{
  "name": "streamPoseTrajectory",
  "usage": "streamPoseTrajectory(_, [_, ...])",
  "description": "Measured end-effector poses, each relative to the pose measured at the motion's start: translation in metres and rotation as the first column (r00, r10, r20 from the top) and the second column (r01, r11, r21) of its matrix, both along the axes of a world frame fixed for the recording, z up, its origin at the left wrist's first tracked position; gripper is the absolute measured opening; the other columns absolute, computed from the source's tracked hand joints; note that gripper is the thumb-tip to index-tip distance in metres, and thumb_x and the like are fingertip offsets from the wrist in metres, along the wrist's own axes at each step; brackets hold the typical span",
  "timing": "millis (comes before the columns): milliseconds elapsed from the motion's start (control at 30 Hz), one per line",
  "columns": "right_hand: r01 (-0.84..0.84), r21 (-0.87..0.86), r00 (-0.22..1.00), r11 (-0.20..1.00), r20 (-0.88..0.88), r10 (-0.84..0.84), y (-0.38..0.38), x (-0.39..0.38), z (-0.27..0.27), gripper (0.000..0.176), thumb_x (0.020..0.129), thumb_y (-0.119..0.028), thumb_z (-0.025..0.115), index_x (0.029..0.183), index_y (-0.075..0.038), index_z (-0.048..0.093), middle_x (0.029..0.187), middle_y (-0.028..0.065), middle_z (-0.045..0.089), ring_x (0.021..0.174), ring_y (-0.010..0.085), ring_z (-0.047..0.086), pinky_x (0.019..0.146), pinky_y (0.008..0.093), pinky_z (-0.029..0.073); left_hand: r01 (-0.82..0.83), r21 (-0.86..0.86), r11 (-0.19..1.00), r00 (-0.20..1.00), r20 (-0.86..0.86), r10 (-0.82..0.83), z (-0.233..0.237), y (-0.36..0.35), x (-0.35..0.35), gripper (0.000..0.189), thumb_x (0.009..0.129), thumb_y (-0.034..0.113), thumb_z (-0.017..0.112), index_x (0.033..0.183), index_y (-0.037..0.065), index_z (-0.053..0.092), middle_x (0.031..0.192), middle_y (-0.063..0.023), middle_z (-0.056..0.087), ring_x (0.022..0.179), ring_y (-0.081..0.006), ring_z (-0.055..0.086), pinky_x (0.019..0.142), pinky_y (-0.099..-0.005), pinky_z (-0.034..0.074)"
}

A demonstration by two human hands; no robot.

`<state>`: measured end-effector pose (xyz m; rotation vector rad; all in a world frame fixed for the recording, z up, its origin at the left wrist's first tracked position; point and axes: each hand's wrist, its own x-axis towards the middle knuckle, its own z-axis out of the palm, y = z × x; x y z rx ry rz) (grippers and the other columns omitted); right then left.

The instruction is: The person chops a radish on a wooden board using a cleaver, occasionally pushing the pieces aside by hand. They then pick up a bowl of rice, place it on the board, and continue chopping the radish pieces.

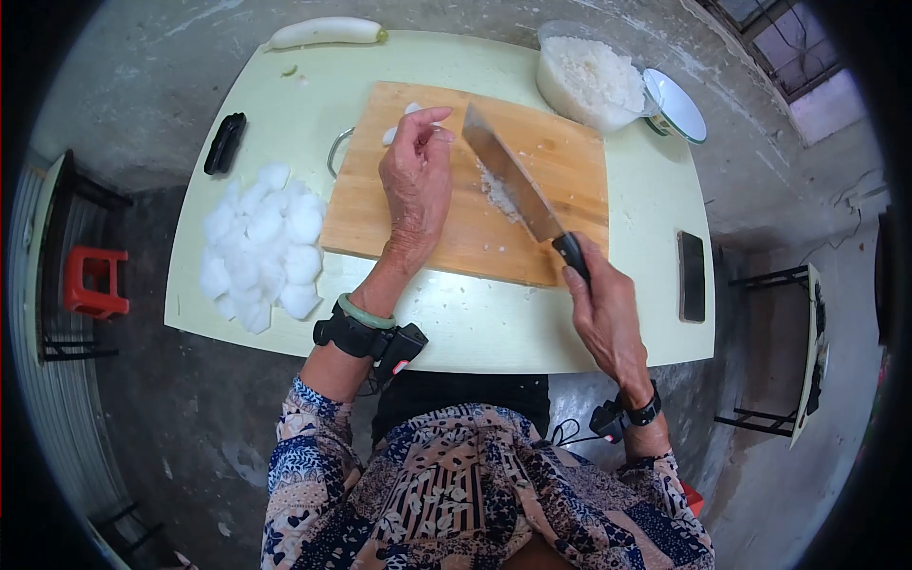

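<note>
Close to the body, right hand (608, 309) clenched round the knife (513, 180), blade over the cutting board (560, 161) beside the minced white bits (499, 195); beyond, left hand (416, 185) with fingertips bunched, gripping anything or not I can't tell; mincing under way, I'd say; the next stroke wants those fingers clear.

Bare board (570, 176) right of knife (510, 180) (bowl (547, 91) beyond)

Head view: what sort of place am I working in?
Probably a makeshift home kitchen spot, maybe outdoors: a low table on bare concrete floor, a board with a knife, and cut white slices beside it.
</note>
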<state>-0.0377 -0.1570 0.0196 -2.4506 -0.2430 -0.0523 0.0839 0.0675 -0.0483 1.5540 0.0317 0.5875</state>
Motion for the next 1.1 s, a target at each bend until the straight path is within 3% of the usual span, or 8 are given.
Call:
streamPoseTrajectory(367, [-0.017,0.021,0.999,1.000,0.040,0.017,0.001,-0.012,-0.001,0.037,0.100,-0.003,0.058,0.136,-0.002,0.055,0.108,0.0282,0.070,0.092,0.0464,0.071,0.078,0.0457,0.056,-0.014,0.031,0.999,1.000,0.000,0.014,0.001,0.001,-0.001,0.028,0.099,-0.003,0.051,0.122,0.001,0.066,0.098,-0.0052,0.069,0.087,-0.0097,0.062,0.081,-0.0242,0.052])
streamPoseTrajectory(467, [-0.009,-0.033,0.999,0.999,-0.052,0.008,0.001,-0.010,0.003,0.038,0.100,-0.003,0.058,0.138,-0.002,0.055,0.107,0.0276,0.070,0.093,0.0463,0.071,0.078,0.0446,0.056,-0.009,0.007,1.000,1.000,0.029,0.009,-0.003,0.001,0.002,0.029,0.099,-0.002,0.050,0.123,0.001,0.066,0.097,-0.0051,0.069,0.087,-0.0098,0.062,0.081,-0.0247,0.052])
streamPoseTrajectory(633, [0.005,0.043,0.997,0.999,0.080,-0.008,0.001,-0.015,-0.002,0.038,0.100,-0.002,0.058,0.138,-0.002,0.054,0.105,0.0268,0.070,0.090,0.0447,0.071,0.077,0.0443,0.055,-0.017,0.014,1.000,1.000,-0.002,0.017,0.002,0.002,0.000,0.028,0.099,-0.002,0.051,0.122,0.001,0.066,0.097,-0.0051,0.069,0.087,-0.0099,0.062,0.081,-0.0247,0.052])
streamPoseTrajectory(767, [0.008,-0.025,0.999,1.000,-0.045,-0.009,-0.002,-0.010,0.002,0.039,0.100,-0.002,0.057,0.138,-0.002,0.054,0.105,0.0269,0.070,0.089,0.0440,0.071,0.076,0.0441,0.055,-0.012,0.005,1.000,1.000,-0.004,0.012,-0.002,0.001,0.002,0.028,0.099,-0.002,0.051,0.122,0.001,0.066,0.097,-0.0051,0.069,0.088,-0.0099,0.063,0.082,-0.0247,0.053])
streamPoseTrajectory(933, [0.047,0.057,0.993,0.997,0.101,-0.053,0.001,-0.010,0.004,0.039,0.099,-0.002,0.057,0.138,-0.002,0.054,0.103,0.0272,0.069,0.085,0.0430,0.070,0.077,0.0433,0.054,-0.019,0.028,0.999,1.000,0.016,0.018,-0.003,0.003,0.003,0.028,0.099,-0.002,0.051,0.123,0.001,0.066,0.098,-0.0054,0.069,0.087,-0.0101,0.063,0.082,-0.0248,0.053])
streamPoseTrajectory(1033, [0.009,-0.061,1.000,0.998,0.000,-0.009,-0.004,-0.001,-0.003,0.039,0.099,-0.003,0.057,0.138,-0.002,0.054,0.103,0.0269,0.070,0.085,0.0420,0.071,0.077,0.0438,0.055,-0.007,0.021,1.000,1.000,0.008,0.007,-0.002,0.001,0.001,0.028,0.099,-0.002,0.051,0.122,0.001,0.066,0.098,-0.0056,0.070,0.087,-0.0101,0.063,0.081,-0.0247,0.053])
streamPoseTrajectory(1100, [0.022,-0.049,0.999,0.999,-0.036,-0.024,-0.003,-0.001,0.007,0.039,0.099,-0.003,0.057,0.138,-0.001,0.054,0.104,0.0273,0.069,0.087,0.0430,0.071,0.077,0.0449,0.055,-0.011,0.007,1.000,1.000,0.002,0.011,-0.002,0.002,0.002,0.028,0.099,-0.002,0.052,0.122,0.001,0.066,0.098,-0.0056,0.070,0.087,-0.0100,0.063,0.081,-0.0248,0.053])
